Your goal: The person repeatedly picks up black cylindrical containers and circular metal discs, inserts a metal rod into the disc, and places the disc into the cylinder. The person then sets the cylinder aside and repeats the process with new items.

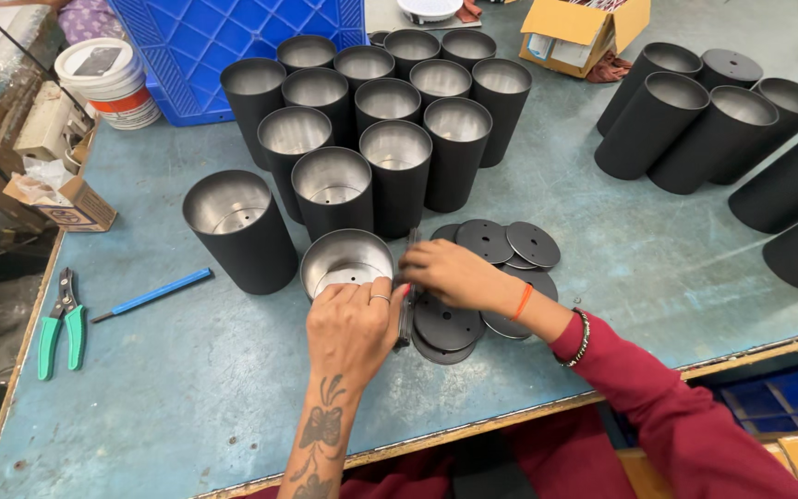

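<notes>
Nearest the camera, a tattooed forearm leads up to the left hand (353, 323), whose fingers curl over the near rim of a black cylinder (346, 263) with a bare metal inside. That cylinder stands on the blue-grey table (187, 388), just in front of a packed cluster of like cylinders (380, 120). The right hand (450, 274), on a dark red sleeve (685, 416), is loosely closed and reaches across from the right; it seems to pinch a thin dark disc (407, 300) held on edge between the two hands, though the fingers cover most of it and the grip is hard to read. Below and beside this hand lies a loose pile of flat black discs (501, 245), partly hidden by the wrist. The left hand hides the cylinder's front wall. More black cylinders (695, 120) lie and stand to the far right, some cut off by the frame. To the left rest green-handled pliers (60, 323) and a blue pen (154, 294), well apart from the hands.
</notes>
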